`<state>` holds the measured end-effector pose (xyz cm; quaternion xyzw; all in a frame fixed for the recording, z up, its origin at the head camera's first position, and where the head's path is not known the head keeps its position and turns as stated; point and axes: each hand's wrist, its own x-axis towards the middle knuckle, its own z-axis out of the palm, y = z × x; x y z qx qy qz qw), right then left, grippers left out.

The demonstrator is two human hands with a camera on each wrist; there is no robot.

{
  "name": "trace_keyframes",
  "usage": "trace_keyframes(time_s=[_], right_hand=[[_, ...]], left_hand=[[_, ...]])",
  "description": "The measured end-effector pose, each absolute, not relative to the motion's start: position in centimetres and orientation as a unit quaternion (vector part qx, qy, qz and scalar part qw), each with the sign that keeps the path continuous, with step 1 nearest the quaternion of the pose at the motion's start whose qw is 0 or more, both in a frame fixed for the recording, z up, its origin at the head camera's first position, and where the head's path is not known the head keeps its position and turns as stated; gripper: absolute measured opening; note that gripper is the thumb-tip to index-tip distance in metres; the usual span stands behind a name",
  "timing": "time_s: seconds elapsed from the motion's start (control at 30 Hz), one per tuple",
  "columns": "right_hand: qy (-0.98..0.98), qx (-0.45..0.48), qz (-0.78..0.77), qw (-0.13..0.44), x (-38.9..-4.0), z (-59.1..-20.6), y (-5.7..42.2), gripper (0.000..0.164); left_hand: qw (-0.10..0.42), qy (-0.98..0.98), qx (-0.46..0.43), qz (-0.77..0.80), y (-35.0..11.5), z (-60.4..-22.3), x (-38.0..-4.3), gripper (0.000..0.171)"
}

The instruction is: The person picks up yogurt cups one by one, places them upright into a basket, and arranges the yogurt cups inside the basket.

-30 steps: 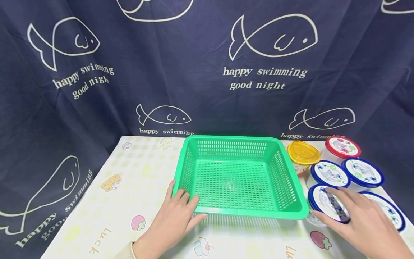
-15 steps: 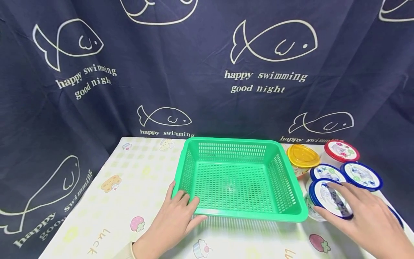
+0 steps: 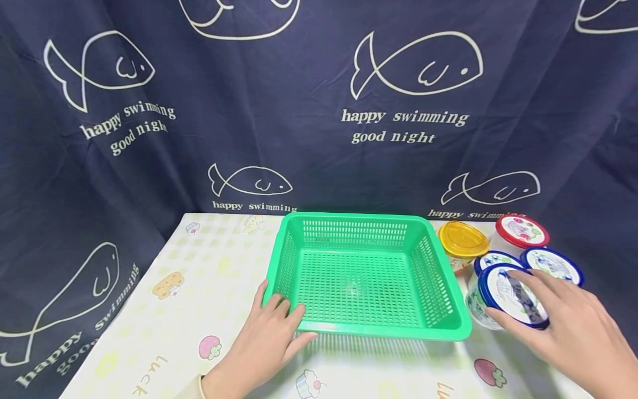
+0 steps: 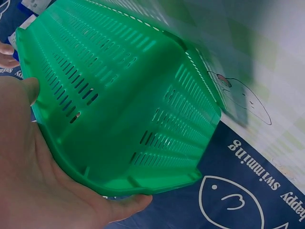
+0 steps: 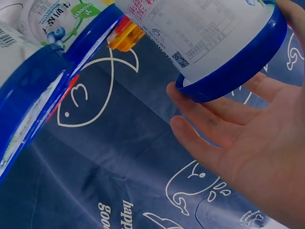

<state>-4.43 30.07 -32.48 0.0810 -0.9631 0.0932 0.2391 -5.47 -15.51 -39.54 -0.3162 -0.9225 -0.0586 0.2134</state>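
My right hand (image 3: 573, 316) grips a white, round tub (image 3: 504, 295) by its blue lid, at the right of the green basket. In the right wrist view, the tub (image 5: 205, 36) shows a printed label with a square code, and fingertips lie against the blue lid rim (image 5: 238, 64). The left hand (image 3: 269, 339) holds the near left corner of the green plastic basket (image 3: 379, 331). Seen from the left wrist, its thumb and fingers curl over the basket's rim (image 4: 52, 148). Nothing lies inside the basket.
Behind the held tub stand two more blue-lidded tubs, one (image 3: 553, 265) on the right, a red-lidded tub (image 3: 522, 231) and a yellow-lidded one (image 3: 463, 239). A patterned cloth (image 3: 199, 299) covers the table. A dark blue fish-print curtain (image 3: 319, 111) hangs behind.
My right hand has raised the blue-lidded tub slightly away from me, so it now covers more of the tub behind it. The left hand and basket stay in place.
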Motion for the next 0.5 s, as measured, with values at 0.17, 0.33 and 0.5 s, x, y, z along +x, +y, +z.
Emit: trace_keyframes(time_s=[0.17, 0.33, 0.5], right_hand=[[-0.959, 0.083, 0.094, 0.255, -4.5, -32.0, 30.0, 0.082], [-0.952, 0.100, 0.093, 0.275, -4.8, -31.7, 30.2, 0.080], [-0.958, 0.087, 0.093, 0.256, -4.9, -31.3, 29.9, 0.079]], left_hand=[[0.212, -0.922, -0.317, -0.064, -15.6, -39.6, -5.5, 0.039], [0.215, -0.922, -0.317, -0.067, -15.6, -39.7, -5.5, 0.039], [0.222, -0.919, -0.319, -0.063, -15.6, -39.6, -5.5, 0.040]])
